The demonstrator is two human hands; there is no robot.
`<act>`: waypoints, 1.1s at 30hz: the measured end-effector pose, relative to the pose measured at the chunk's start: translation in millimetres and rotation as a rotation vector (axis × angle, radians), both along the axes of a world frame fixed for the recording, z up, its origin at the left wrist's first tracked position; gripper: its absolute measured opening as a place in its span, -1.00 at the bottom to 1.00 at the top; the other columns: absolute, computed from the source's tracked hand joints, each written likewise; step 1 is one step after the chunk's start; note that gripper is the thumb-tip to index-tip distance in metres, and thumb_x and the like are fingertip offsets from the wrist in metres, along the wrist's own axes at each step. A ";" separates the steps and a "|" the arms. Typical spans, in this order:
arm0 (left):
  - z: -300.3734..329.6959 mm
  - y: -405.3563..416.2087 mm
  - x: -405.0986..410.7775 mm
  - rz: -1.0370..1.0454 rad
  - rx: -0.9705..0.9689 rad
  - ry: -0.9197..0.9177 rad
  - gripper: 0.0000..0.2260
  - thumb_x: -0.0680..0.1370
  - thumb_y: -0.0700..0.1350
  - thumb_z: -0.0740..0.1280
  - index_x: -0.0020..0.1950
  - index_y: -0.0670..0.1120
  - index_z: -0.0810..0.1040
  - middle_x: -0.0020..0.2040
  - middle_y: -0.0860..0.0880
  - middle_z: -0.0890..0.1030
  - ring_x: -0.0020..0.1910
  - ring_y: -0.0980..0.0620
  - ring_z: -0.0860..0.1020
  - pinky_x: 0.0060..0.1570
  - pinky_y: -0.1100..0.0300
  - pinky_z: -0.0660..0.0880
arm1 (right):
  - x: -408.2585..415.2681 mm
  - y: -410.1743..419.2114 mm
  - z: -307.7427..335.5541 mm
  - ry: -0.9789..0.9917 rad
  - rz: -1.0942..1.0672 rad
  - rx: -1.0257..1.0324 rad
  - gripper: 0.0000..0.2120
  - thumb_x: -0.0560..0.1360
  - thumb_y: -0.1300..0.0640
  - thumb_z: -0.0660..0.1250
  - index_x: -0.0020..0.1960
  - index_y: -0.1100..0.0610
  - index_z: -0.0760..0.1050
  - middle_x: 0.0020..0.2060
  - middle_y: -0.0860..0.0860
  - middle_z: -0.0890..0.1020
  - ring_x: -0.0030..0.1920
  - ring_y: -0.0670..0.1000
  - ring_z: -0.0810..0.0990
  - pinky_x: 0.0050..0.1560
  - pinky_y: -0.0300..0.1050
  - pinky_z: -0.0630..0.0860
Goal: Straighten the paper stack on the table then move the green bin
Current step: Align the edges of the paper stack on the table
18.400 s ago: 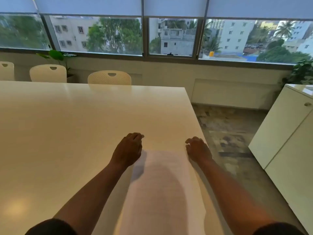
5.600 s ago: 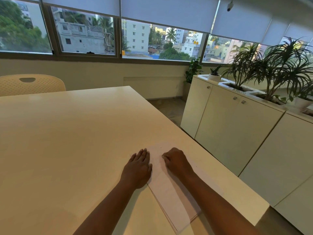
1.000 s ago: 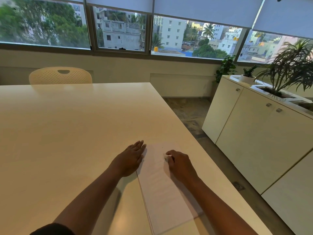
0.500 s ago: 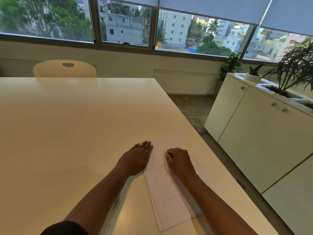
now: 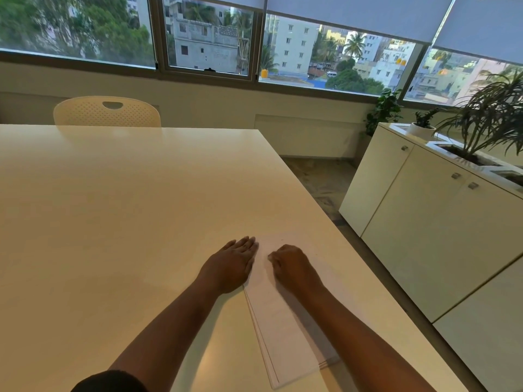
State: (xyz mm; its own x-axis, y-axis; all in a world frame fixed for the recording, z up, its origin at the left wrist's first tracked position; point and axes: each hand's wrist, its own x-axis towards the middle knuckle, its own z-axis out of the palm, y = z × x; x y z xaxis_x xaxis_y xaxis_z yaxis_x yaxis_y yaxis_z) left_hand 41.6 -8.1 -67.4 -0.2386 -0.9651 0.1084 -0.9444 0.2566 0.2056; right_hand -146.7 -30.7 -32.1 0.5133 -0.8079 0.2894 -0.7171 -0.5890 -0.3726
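The left hand (image 5: pixel 232 264) lay flat, fingers straight, against the left edge of the paper stack (image 5: pixel 285 321); the right hand (image 5: pixel 291 267) rested curled on top.

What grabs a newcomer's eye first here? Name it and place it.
The two hands at the near right of the cream table: the left hand lies flat at the left edge of the paper stack, and the right hand rests curled on top of it. Next, the bright windows across the back and the spiky plant on the white cabinets at right.
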 end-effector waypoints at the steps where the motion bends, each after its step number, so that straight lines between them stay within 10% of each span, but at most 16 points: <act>1: -0.1 0.1 -0.2 0.000 -0.002 0.000 -0.53 0.70 0.02 -0.11 0.61 -0.04 0.01 0.62 0.00 0.04 0.59 0.12 -0.03 0.53 0.18 -0.09 | -2.1 -2.9 1.6 0.004 -0.038 -0.015 -0.76 0.58 0.19 0.22 -0.08 0.21 0.66 -0.18 0.14 0.65 -0.19 0.08 0.61 -0.11 -0.14 0.53; 33: 2.1 1.3 -0.2 -0.006 0.011 -0.009 -0.53 0.71 0.01 -0.12 0.62 -0.05 -0.01 0.62 0.02 0.02 0.59 0.12 -0.05 0.53 0.19 -0.11 | -2.2 5.4 -0.4 0.128 -0.021 -0.024 -0.82 0.56 0.26 0.26 -0.02 0.21 0.65 -0.17 0.13 0.65 -0.17 0.07 0.62 -0.13 -0.22 0.48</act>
